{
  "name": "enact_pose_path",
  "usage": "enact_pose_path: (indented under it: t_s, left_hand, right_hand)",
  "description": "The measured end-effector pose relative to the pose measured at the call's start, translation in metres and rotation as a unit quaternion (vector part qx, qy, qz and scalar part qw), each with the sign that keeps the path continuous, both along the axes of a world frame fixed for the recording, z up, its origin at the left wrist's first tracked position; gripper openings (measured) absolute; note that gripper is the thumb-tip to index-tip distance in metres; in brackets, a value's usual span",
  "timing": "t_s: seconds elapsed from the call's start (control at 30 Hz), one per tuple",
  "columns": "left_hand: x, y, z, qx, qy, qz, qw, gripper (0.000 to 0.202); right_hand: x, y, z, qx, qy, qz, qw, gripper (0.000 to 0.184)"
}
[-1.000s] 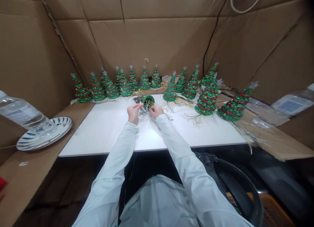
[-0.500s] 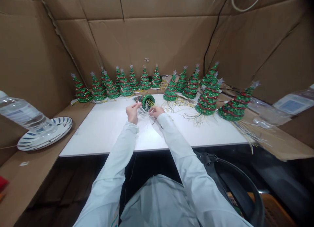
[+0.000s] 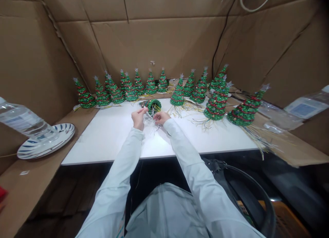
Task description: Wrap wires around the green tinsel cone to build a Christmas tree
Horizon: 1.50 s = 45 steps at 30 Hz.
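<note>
The left hand (image 3: 139, 118) is pinching a wire (image 3: 144, 110) beside the sideways beaded tree (image 3: 154, 106), while the right hand's (image 3: 161, 118) grip is staying unclear.

Brown cardboard sheets (image 3: 159, 42) wall you in behind the white table (image 3: 102, 142) and fold forward along both its sides. Cardboard ledges (image 3: 33, 193) flank the table, and a dark floor (image 3: 69, 193) shows below its front edge.
</note>
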<state>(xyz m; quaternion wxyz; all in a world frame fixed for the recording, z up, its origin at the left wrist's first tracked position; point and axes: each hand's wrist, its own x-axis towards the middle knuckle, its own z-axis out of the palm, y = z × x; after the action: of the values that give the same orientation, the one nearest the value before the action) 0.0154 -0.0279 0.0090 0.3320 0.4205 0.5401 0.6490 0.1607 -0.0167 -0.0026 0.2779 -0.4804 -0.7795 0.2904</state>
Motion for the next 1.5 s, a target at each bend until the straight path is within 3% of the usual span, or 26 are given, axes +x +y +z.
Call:
enact_pose_path:
  t_s: [0.2, 0.27, 0.33, 0.47, 0.57, 0.67, 0.8, 0.93, 1.03, 1.17, 1.27, 1.5]
  left_hand:
    - [0.002, -0.003, 0.003, -0.004, -0.016, -0.001, 1.000, 0.027]
    - [0.002, -0.004, 0.004, -0.004, -0.021, -0.003, 1.000, 0.027]
    - [0.003, -0.004, 0.005, -0.006, -0.026, -0.003, 1.000, 0.028]
    - [0.004, -0.006, 0.007, -0.012, -0.033, 0.000, 0.999, 0.029]
    - [0.004, -0.006, 0.007, -0.012, -0.030, -0.002, 0.999, 0.027]
    - [0.003, -0.006, 0.006, -0.012, -0.030, -0.004, 0.999, 0.025]
    - [0.002, -0.004, 0.004, -0.022, -0.044, -0.008, 0.999, 0.026]
    - [0.002, -0.004, 0.004, -0.034, -0.054, -0.012, 0.998, 0.029]
    - [0.004, -0.007, 0.006, -0.039, -0.052, -0.024, 0.998, 0.030]
    - [0.007, -0.008, 0.006, -0.038, -0.034, -0.048, 0.998, 0.031]
    - [0.008, -0.004, 0.002, -0.031, -0.022, -0.062, 0.997, 0.034]
    - [0.007, 0.001, -0.004, -0.023, -0.028, -0.074, 0.997, 0.034]
  right_hand:
    - [-0.007, -0.011, 0.009, 0.083, -0.017, 0.020, 0.996, 0.020]
    - [-0.007, -0.012, 0.011, 0.095, 0.054, -0.002, 0.994, 0.013]
    - [-0.005, -0.009, 0.011, 0.062, 0.155, -0.039, 0.985, 0.012]
    - [0.000, 0.001, 0.007, -0.017, 0.332, -0.132, 0.934, 0.025]
    - [0.003, 0.008, 0.002, -0.032, 0.382, -0.174, 0.907, 0.032]
    - [0.004, 0.010, -0.002, -0.025, 0.338, -0.214, 0.916, 0.029]
    - [0.006, 0.004, 0.000, -0.021, 0.125, -0.276, 0.953, 0.016]
    - [0.007, -0.003, 0.004, -0.008, -0.014, -0.287, 0.958, 0.013]
    - [0.004, -0.004, 0.004, 0.021, 0.022, -0.281, 0.959, 0.016]
    - [-0.007, -0.006, 0.004, 0.061, 0.101, -0.214, 0.970, 0.020]
    - [-0.016, -0.011, 0.004, 0.094, 0.053, -0.184, 0.977, 0.017]
    - [-0.022, -0.018, 0.004, 0.096, -0.017, -0.195, 0.976, 0.021]
